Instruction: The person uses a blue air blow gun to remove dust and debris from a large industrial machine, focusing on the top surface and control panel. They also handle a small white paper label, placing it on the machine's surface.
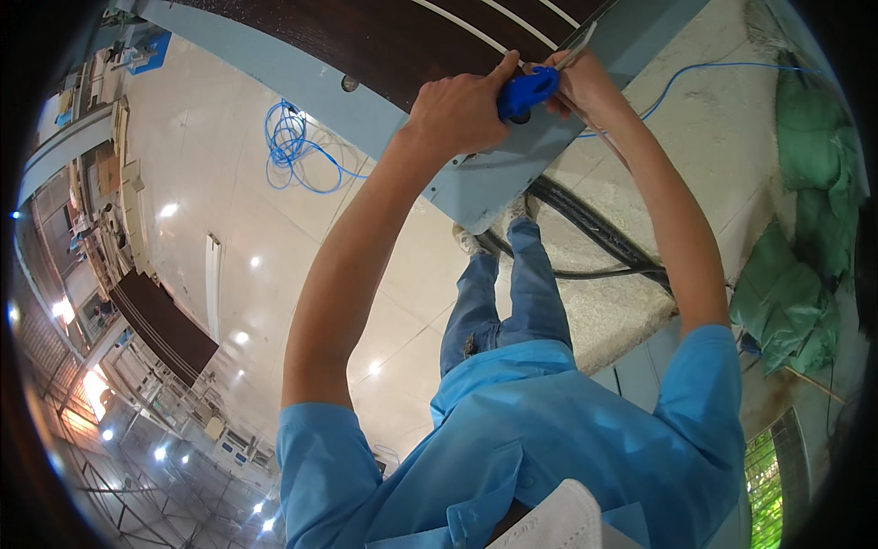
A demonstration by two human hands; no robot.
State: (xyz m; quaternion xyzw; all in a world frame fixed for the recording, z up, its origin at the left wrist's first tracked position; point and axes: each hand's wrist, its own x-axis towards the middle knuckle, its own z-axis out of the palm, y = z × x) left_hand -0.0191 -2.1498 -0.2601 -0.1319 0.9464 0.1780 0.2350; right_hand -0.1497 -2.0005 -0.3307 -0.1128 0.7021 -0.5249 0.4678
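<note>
My left hand (pixel 460 112) is closed around a blue hand tool (pixel 532 91) at the edge of a dark brown panel (pixel 302 41). One of its digits reaches forward onto the panel by a white strip (pixel 462 23). Close beside it, my right hand (pixel 587 90) is closed on a loose pale strip (pixel 578 46), whose tail hangs below the hand along the forearm. The tool's working end is hidden between the two hands. Further pale lines run across the panel's dark face.
The panel lies on a grey-blue metal table (pixel 485 188). A coiled blue hose (pixel 288 146) lies on the floor at left, and black cables (pixel 594 220) run beside my feet. Green sacks (pixel 791 284) stand at right. Another dark panel (pixel 165 325) is at far left.
</note>
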